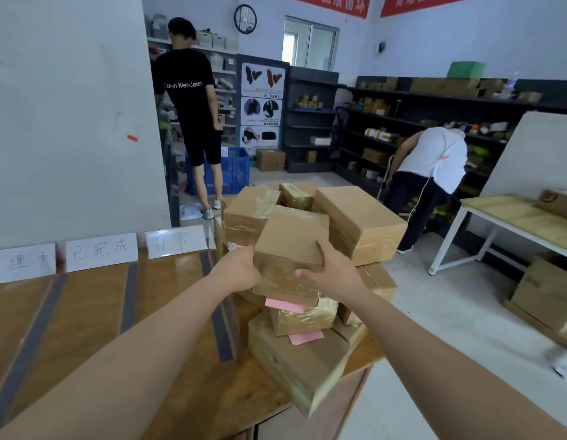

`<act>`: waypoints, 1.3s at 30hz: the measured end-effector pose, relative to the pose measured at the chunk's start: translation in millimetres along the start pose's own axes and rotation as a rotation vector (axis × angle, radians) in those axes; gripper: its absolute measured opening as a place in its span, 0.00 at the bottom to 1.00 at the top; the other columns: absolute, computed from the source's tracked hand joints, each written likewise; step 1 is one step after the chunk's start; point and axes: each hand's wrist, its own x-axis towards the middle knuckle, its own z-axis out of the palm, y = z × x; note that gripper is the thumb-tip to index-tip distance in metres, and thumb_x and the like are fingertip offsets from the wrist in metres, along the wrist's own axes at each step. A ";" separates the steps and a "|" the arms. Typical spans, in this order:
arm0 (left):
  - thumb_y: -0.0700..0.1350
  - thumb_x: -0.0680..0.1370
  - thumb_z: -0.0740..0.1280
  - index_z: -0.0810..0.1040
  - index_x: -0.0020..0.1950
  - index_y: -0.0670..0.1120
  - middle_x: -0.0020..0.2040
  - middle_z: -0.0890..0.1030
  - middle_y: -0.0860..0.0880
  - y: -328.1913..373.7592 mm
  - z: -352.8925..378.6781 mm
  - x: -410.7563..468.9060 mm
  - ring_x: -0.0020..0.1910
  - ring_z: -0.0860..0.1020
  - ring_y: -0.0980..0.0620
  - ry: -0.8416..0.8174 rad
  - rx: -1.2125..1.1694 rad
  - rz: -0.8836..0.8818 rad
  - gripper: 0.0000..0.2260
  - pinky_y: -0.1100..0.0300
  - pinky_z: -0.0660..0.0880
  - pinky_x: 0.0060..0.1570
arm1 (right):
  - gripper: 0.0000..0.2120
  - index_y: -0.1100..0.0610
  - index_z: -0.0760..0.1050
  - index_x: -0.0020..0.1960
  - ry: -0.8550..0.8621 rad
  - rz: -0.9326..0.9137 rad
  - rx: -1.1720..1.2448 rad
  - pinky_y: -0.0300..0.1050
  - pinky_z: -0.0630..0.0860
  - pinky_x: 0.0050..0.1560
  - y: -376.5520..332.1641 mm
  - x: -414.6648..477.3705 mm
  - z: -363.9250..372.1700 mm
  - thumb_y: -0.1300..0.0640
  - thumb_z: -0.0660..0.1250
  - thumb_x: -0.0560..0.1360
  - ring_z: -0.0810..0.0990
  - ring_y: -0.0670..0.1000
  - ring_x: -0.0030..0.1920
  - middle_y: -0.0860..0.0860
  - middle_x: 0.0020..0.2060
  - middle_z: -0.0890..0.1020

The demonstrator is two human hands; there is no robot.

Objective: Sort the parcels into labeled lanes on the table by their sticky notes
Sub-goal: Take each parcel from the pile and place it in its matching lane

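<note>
We look down along two bare forearms to a pile of parcels (358,217) heaped at the right end of a wooden table (85,312); both hands hold the front parcel (291,239), a brown taped carton tilted on top of the heap; the left hand (236,268) wraps its left edge, fingers curled behind it and mostly hidden; the right hand (331,271) clasps its right side, fingers hooked over the top face, thumb laid across the taped front. Just beneath it a pink sticky note (283,304) sticks out from a lower carton. To the left, grey tape strips (129,296) split the tabletop into lanes; white label cards (101,250) with handwritten characters stand at their far ends. Beyond, a person in a black T-shirt (193,100) faces shelves beside a blue crate (234,169); a person in a white shirt (434,160) bends towards dark shelves (386,115).
</note>
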 end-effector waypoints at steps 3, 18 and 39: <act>0.43 0.77 0.69 0.74 0.66 0.47 0.60 0.79 0.48 1.8 3.4 -5.6 0.58 0.76 0.47 0.005 -0.218 -0.022 0.18 0.57 0.74 0.54 | 0.41 0.55 0.55 0.79 0.056 0.007 0.126 0.48 0.72 0.62 8.2 -2.5 3.6 0.45 0.72 0.74 0.71 0.54 0.68 0.51 0.71 0.71; 0.48 0.74 0.74 0.72 0.70 0.54 0.67 0.71 0.55 36.0 -1.5 -12.5 0.65 0.71 0.53 0.220 -0.922 0.005 0.26 0.55 0.72 0.62 | 0.59 0.53 0.65 0.73 -0.086 0.310 0.925 0.58 0.75 0.64 17.0 5.6 10.4 0.15 0.62 0.54 0.79 0.55 0.61 0.52 0.64 0.78; 0.48 0.79 0.68 0.77 0.58 0.45 0.53 0.83 0.44 9.2 3.9 -20.1 0.53 0.81 0.45 -0.110 -1.294 -0.409 0.11 0.43 0.78 0.56 | 0.17 0.55 0.79 0.57 -0.046 0.473 1.633 0.67 0.67 0.66 14.0 1.3 10.5 0.49 0.61 0.74 0.79 0.61 0.61 0.56 0.57 0.84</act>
